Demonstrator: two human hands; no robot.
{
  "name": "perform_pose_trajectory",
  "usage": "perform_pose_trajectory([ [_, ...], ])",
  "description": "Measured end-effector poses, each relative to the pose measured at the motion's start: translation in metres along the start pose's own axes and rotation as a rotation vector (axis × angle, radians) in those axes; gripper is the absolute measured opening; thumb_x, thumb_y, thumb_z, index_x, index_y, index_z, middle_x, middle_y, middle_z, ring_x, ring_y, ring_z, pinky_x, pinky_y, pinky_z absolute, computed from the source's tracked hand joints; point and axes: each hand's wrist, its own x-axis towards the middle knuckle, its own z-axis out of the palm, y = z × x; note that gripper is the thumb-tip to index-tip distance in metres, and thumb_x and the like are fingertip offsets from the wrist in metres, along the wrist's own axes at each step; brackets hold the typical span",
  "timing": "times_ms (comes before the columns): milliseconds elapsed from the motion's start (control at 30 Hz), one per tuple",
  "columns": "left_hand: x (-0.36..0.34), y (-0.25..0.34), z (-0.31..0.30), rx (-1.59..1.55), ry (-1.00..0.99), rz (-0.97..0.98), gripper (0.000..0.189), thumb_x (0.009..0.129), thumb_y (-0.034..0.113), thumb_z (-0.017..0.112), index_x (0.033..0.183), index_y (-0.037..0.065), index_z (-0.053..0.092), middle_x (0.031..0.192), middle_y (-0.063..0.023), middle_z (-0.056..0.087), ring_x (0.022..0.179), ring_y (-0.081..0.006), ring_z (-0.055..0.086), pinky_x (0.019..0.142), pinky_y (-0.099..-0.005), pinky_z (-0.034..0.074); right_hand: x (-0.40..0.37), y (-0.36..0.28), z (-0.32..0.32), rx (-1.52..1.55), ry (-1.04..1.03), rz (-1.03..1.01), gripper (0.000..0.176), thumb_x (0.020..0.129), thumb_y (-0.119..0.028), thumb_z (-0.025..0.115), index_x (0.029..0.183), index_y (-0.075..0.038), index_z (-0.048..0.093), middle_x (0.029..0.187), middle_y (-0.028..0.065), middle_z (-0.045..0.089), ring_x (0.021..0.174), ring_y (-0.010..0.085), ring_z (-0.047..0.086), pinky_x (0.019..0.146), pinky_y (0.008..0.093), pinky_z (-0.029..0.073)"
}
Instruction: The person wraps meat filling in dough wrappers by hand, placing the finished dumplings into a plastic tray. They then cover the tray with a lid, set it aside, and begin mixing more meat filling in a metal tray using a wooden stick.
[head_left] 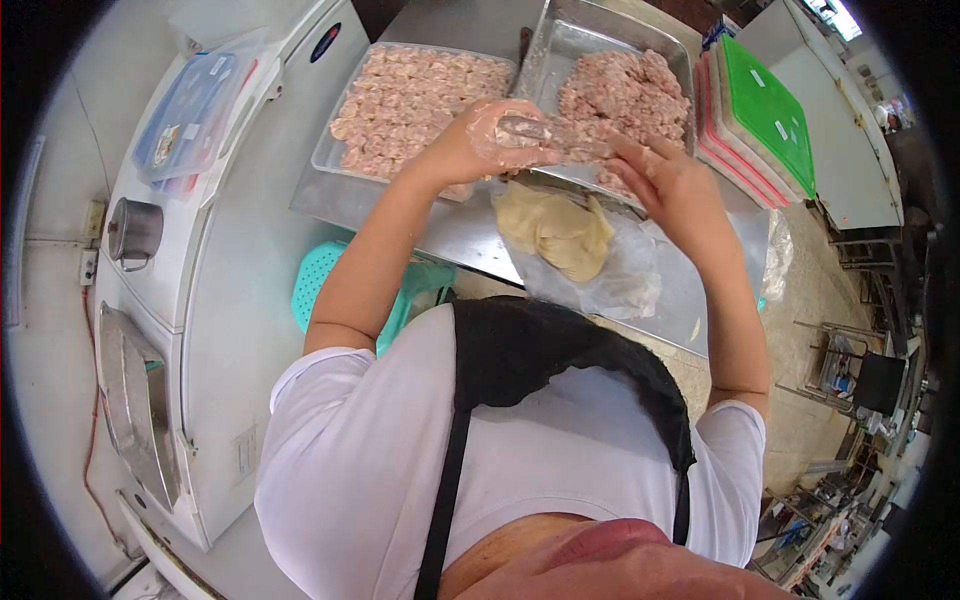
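Note:
My left hand (495, 138) is closed in a curl above the edge between the two trays, its fingers coated with meat paste. A grey, rounded-ended metal utensil (522, 128) shows at its palm, and a blurred, meat-smeared length runs across toward my right hand (672, 185). My right fingers close around that far end. Whatever else lies in my left palm is hidden. Ground meat (630, 95) is heaped in the metal tray (540, 70) just beyond. Left of it, a clear plastic tray (322, 155) holds rows of filled dumplings (420, 90). A stack of pale, round dough wrappers (555, 230) lies nearer me.
The wrappers lie on a plastic sheet (620, 280) on the metal table (470, 240). Green-lidded containers (765, 115) are stacked at the right. A white freezer (250, 290) stands at the left, with a metal pot (135, 232) nearby. A turquoise basket (318, 280) sits below the table.

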Motion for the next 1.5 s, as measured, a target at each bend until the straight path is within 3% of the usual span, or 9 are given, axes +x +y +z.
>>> perform_pose_trajectory([
  [133,-0.037,-0.012,-0.057,-0.135,-0.142,-0.081,0.047,0.072,0.019,0.075,0.113,0.004,0.058,0.100,-0.0071,0.064,0.090,-0.0174,0.060,0.081,-0.0303,0.048,0.015,-0.013,0.005,0.212,0.042,0.043,0.024,0.086,-0.021,0.063,0.103,-0.005,0.065,0.081,0.0111,0.063,0.068,0.0256,0.061,0.062,0.0355,0.047],
  [200,-0.062,-0.046,-0.082,0.038,0.043,-0.150,0.048,0.072,0.021,0.073,0.114,0.004,0.058,0.107,-0.0102,0.061,0.095,-0.0211,0.059,0.085,-0.0317,0.046,0.010,-0.013,0.018,0.346,0.106,0.049,0.024,0.087,-0.019,0.062,0.104,-0.002,0.065,0.084,0.0121,0.065,0.068,0.0228,0.062,0.064,0.0339,0.047],
  [300,-0.102,-0.124,-0.124,0.506,0.248,-0.080,0.049,0.073,0.020,0.071,0.117,0.005,0.056,0.114,-0.0138,0.058,0.095,-0.0267,0.058,0.085,-0.0337,0.046,-0.016,-0.021,0.039,0.415,0.088,0.268,0.024,0.088,-0.016,0.062,0.106,-0.001,0.064,0.080,0.0079,0.065,0.068,0.0139,0.058,0.064,0.0287,0.045],
  [367,-0.127,-0.155,-0.155,0.550,0.262,-0.158,0.050,0.073,0.021,0.071,0.119,0.006,0.056,0.115,-0.0150,0.058,0.095,-0.0286,0.058,0.085,-0.0352,0.047,-0.036,-0.029,0.054,0.569,-0.024,0.693,0.024,0.092,-0.017,0.059,0.107,0.001,0.064,0.073,-0.0045,0.054,0.061,0.0049,0.047,0.054,0.0211,0.037],
  [567,-0.130,-0.166,-0.188,0.566,0.124,-0.500,0.063,0.073,0.023,0.069,0.131,0.013,0.044,0.123,-0.0151,0.055,0.105,-0.0333,0.057,0.089,-0.0409,0.046,-0.081,-0.057,0.093,0.880,0.089,1.003,0.028,0.092,-0.021,0.059,0.110,0.000,0.064,0.067,-0.0044,0.049,0.056,0.0033,0.042,0.049,0.0186,0.032],
  [700,-0.120,-0.186,-0.175,0.677,0.151,-0.401,0.068,0.074,0.020,0.067,0.135,0.009,0.037,0.104,-0.0156,0.064,0.096,-0.0350,0.061,0.083,-0.0445,0.048,-0.085,-0.068,0.088,0.904,0.152,1.047,0.027,0.093,-0.019,0.058,0.113,-0.001,0.063,0.068,-0.0064,0.047,0.055,0.0009,0.039,0.047,0.0166,0.029],
  [933,-0.102,-0.219,-0.165,0.656,-0.030,-0.428,0.076,0.076,0.017,0.068,0.141,0.010,0.029,0.106,-0.0218,0.062,0.098,-0.0391,0.059,0.084,-0.0464,0.047,-0.073,-0.082,0.085,0.868,0.157,1.058,0.028,0.093,-0.019,0.058,0.115,-0.001,0.062,0.067,-0.0075,0.046,0.055,0.0007,0.038,0.047,0.0161,0.028],
  [1333,-0.103,-0.205,-0.169,0.605,-0.047,-0.473,0.061,0.074,0.013,0.069,0.128,0.004,0.042,0.106,-0.0244,0.060,0.101,-0.0402,0.057,0.086,-0.0463,0.046,-0.071,-0.100,0.096,0.821,0.135,1.112,0.028,0.093,-0.019,0.058,0.114,-0.001,0.063,0.066,-0.0072,0.046,0.055,0.0012,0.039,0.047,0.0169,0.030],
  [1500,-0.115,-0.214,-0.170,0.560,0.065,-0.274,0.057,0.073,0.010,0.070,0.125,0.007,0.047,0.121,-0.0203,0.051,0.110,-0.0377,0.052,0.089,-0.0427,0.045,-0.076,-0.101,0.098,0.829,0.136,1.105,0.026,0.093,-0.018,0.057,0.113,-0.001,0.063,0.067,-0.0071,0.046,0.056,0.0011,0.039,0.047,0.0168,0.030],
])
